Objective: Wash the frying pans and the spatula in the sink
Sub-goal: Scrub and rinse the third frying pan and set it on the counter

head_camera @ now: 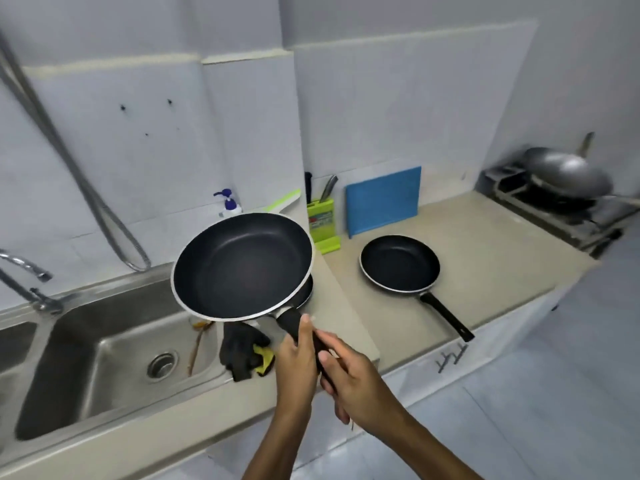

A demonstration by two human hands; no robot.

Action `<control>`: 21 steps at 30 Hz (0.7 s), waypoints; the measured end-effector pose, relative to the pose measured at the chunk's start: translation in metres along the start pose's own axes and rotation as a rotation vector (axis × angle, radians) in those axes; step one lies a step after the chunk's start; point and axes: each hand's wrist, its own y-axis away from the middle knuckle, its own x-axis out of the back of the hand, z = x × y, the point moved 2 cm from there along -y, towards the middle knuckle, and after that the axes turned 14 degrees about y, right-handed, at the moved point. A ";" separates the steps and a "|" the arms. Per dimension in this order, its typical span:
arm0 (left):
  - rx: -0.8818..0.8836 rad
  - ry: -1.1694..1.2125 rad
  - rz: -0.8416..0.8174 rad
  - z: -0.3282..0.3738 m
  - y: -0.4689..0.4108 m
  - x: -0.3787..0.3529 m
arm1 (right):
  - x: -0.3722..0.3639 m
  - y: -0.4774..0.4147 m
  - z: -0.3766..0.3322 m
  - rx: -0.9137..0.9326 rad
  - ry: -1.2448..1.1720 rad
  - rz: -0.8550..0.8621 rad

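**Q:** Which step?

**A:** Carrying to the sink, I'd say. I hold the big pan (pixel 242 268) in the air by its handle (pixel 289 318), both grips on it. My left grip (pixel 298 355) wraps the handle close to the pan. My right grip (pixel 360 386) wraps the tail end behind it.

**Q:** Where is the pan?

**A:** It's over the join between the sink (pixel 104 393) and the table (pixel 485 258), tilted, with the inside facing me. It's not in the basin yet. I see no water coming from the tap (pixel 27 266).

**Q:** Other task things?

**A:** The small pan (pixel 400 263) sits flat on the table, well apart to the right, with its handle pointing toward the table's front edge. A dark rim (pixel 306 292) peeks out under the big pan. It may be another pan, I can't tell. I'm not sure about the spatula. A thin brownish stick (pixel 195 348) leans inside the basin at its right wall, and that could be it, but it's too blurred.

**Q:** Next move?

**A:** My guess is swing left, lower the pan into the basin and keep the rim clear of the tap. Then one grip has to let go for the water and the sponge (pixel 265 360). That lies with a black glove (pixel 240 351) on the sink's right edge, just below the pan.

**Q:** Progress?

**A:** Early. Nothing looks washed, as far as I can judge.
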 end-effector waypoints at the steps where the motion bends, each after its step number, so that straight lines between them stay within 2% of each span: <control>1: 0.011 -0.004 -0.016 -0.004 0.001 -0.023 | 0.021 0.004 0.005 -0.007 -0.004 0.018; 5: -0.028 -0.041 -0.132 -0.016 0.004 -0.105 | 0.094 0.019 0.033 -0.054 -0.018 0.119; 10: 0.042 -0.058 -0.349 -0.046 0.000 -0.195 | 0.166 0.033 0.073 -0.129 -0.006 0.243; 13: 0.064 -0.109 -0.425 -0.066 -0.008 -0.251 | 0.209 0.031 0.105 -0.222 0.011 0.309; 21: 0.280 -0.036 -0.583 -0.128 -0.044 -0.434 | 0.356 -0.006 0.209 -0.389 0.052 0.435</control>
